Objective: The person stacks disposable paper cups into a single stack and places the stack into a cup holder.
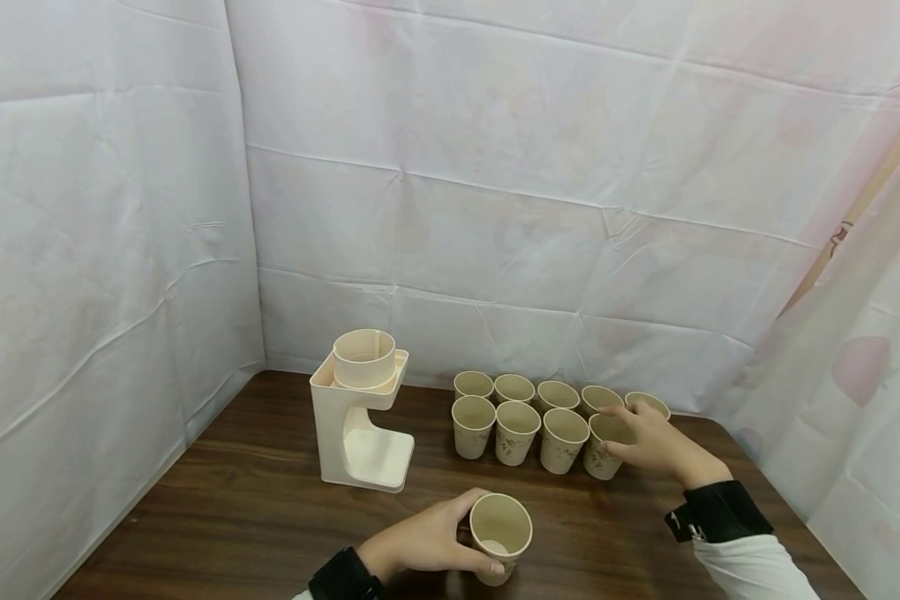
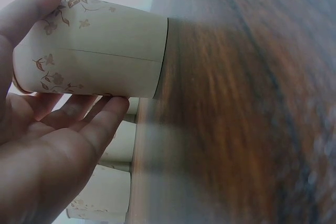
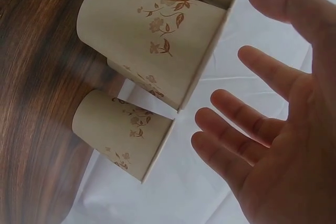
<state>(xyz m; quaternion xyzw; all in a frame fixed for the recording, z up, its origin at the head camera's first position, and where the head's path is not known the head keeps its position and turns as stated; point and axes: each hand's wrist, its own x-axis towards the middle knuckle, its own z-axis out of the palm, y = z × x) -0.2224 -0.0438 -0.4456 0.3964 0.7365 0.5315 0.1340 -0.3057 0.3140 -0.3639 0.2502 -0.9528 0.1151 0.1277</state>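
My left hand (image 1: 437, 535) grips a beige paper cup (image 1: 501, 523) near the front of the table, thumb on one side and fingers on the other. In the left wrist view this paper cup (image 2: 100, 45) shows brown flower prints and a side seam, its base at the tabletop. My right hand (image 1: 658, 442) reaches over the right end of two rows of similar cups. Nearest to it is the front row's end cup (image 1: 600, 458). The right wrist view shows the right hand (image 3: 268, 124) with spread fingers, apart from the printed cup (image 3: 152, 40).
A cream stand (image 1: 330, 433) with a round open container (image 1: 364, 360) on top stands left of the cups. Several paper cups (image 1: 516, 442) stand close together at the back of the dark wooden table (image 1: 255, 517). White cloth (image 1: 495, 167) hangs behind and beside it.
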